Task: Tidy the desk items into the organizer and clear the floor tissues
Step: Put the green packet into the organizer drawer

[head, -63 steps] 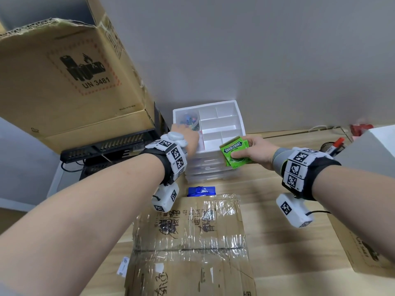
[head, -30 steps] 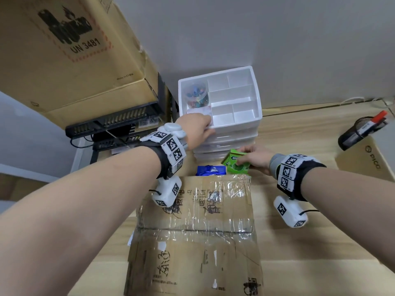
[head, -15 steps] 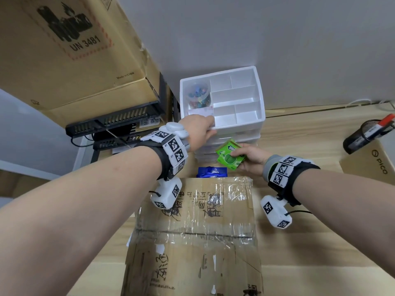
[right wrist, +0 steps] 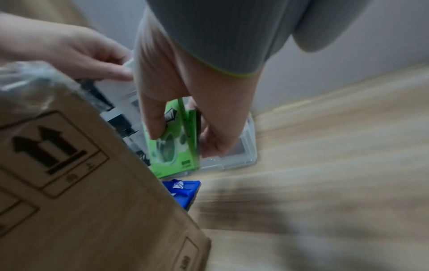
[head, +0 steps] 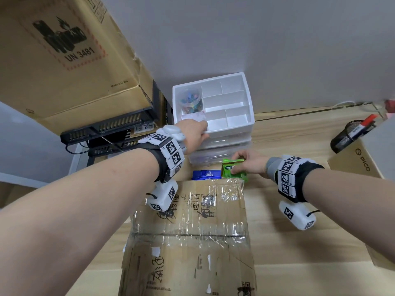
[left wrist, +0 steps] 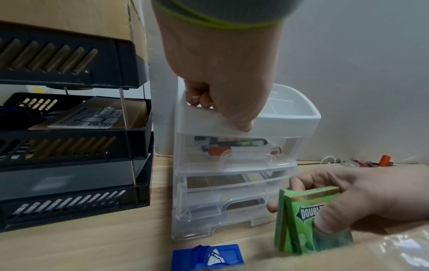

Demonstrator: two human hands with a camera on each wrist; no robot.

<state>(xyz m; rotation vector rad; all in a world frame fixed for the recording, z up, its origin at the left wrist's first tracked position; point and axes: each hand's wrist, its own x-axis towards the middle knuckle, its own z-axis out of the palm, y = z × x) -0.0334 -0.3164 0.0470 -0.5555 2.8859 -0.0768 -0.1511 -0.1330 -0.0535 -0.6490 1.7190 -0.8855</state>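
Note:
A white organizer (head: 250, 107) with clear drawers stands against the wall. My left hand (head: 198, 133) grips its top front rim (left wrist: 290, 122), fingers curled inside the rim, thumb on the front. My right hand (head: 245, 162) holds a green Doublemint gum pack (head: 230, 169) upright at desk level, right in front of the lower drawers. In the left wrist view the gum pack (left wrist: 299, 220) stands beside the lowest drawer (left wrist: 220, 216). In the right wrist view, thumb and fingers pinch the gum pack (right wrist: 171, 146). A small blue item (head: 206, 174) lies on the desk just left of the gum.
A taped cardboard box (head: 188, 231) lies close in front of the organizer. Black paper trays (head: 111, 127) under a large carton (head: 64, 60) stand to the left. A mesh pen cup (head: 350, 133) and a PICO box (head: 354, 165) are at the right. Markers (left wrist: 232, 146) fill the top drawer.
My right hand has carried the gum pack from beside the organizer's top down to the desk, in front of the lower drawers. The left hand has slid to the top front rim.

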